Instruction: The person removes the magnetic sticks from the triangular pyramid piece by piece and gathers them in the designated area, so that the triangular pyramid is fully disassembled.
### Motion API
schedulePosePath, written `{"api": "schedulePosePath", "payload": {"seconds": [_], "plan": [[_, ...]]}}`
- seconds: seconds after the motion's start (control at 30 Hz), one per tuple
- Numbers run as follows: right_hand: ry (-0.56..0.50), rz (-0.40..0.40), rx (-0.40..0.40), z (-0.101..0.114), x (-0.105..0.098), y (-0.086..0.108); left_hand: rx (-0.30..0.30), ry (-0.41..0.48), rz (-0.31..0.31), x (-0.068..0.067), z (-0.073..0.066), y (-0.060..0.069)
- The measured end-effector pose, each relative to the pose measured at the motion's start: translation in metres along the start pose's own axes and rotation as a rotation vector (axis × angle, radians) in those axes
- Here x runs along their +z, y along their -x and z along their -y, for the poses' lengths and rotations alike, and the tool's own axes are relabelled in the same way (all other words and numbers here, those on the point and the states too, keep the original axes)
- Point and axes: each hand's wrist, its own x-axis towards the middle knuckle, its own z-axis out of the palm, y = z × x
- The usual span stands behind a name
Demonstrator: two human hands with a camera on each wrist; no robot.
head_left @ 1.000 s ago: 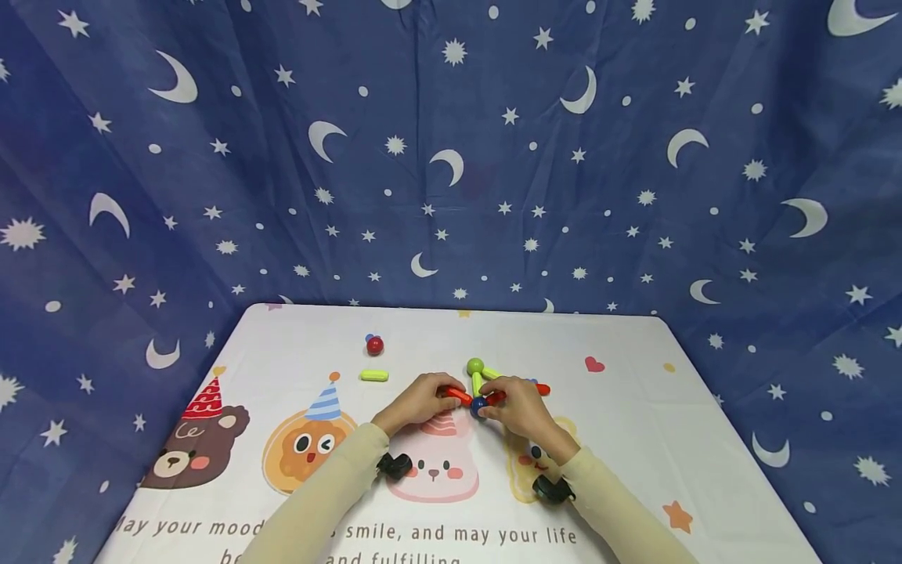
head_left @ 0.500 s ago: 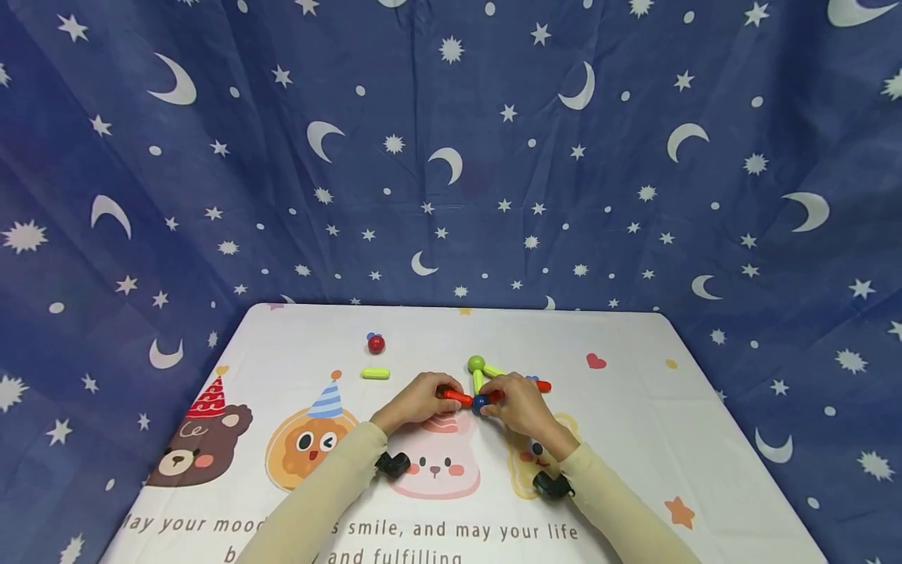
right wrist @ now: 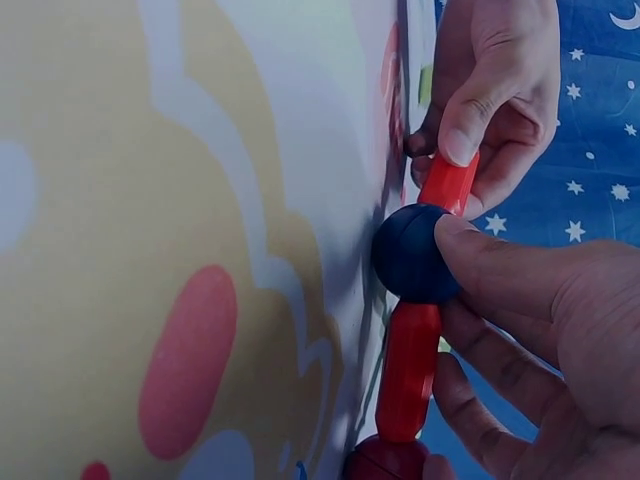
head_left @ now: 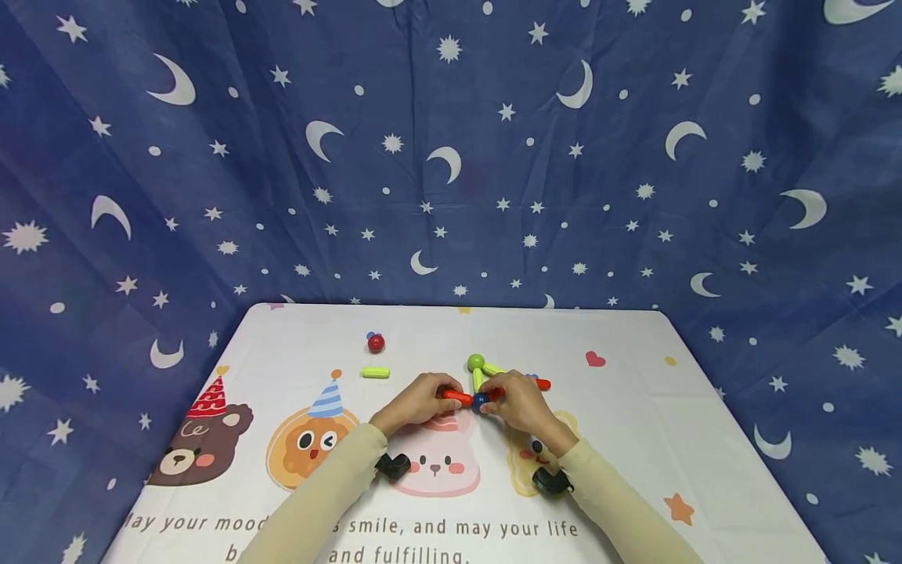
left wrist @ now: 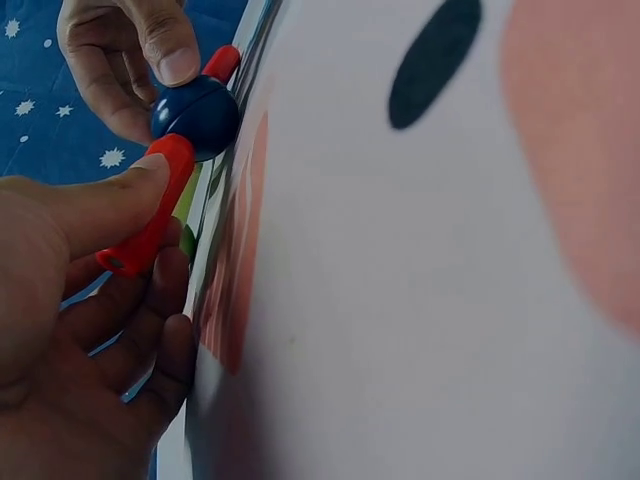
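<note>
Pinching red rod point(head_left: 458, 398) in left hand point(head_left: 421, 398), blue ball point(head_left: 480, 402) in right hand point(head_left: 521, 403).
Having green ball point(head_left: 475, 362) just beyond, lime rod point(head_left: 376, 373) leftward.

The left hand point(head_left: 420, 398) and the right hand point(head_left: 520, 401) are bare at the grip. Behind it, a plain cream left sleeve point(head_left: 317, 493) and a matching right sleeve point(head_left: 627, 501) end near the wrists, lightly creased. Inward of them sit a small, rounded left black piece point(head_left: 393, 467) and a similar right black piece point(head_left: 553, 482).
</note>
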Motion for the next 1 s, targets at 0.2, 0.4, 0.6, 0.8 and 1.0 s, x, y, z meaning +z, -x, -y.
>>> {"api": "schedulePosePath", "payload": {"seconds": [0.2, 0.4, 0.6, 0.8, 1.0], "plan": [[-0.008, 0.005, -0.003, 0.001, 0.001, 0.000, -0.002, 0.013, -0.011, 0.000, -0.001, 0.004], [0.003, 0.018, 0.009, 0.000, 0.001, -0.001, -0.012, 0.075, -0.014, -0.004, -0.004, 0.012], [0.004, 0.023, 0.004, -0.002, 0.000, -0.002, -0.033, 0.223, -0.015, -0.010, -0.004, 0.024], [-0.002, 0.025, 0.009, -0.001, 0.001, -0.002, -0.043, 0.162, -0.064, -0.024, -0.001, 0.041], [0.004, 0.034, 0.026, -0.003, 0.001, -0.002, -0.085, 0.152, -0.140, -0.039, 0.009, 0.054]]}}
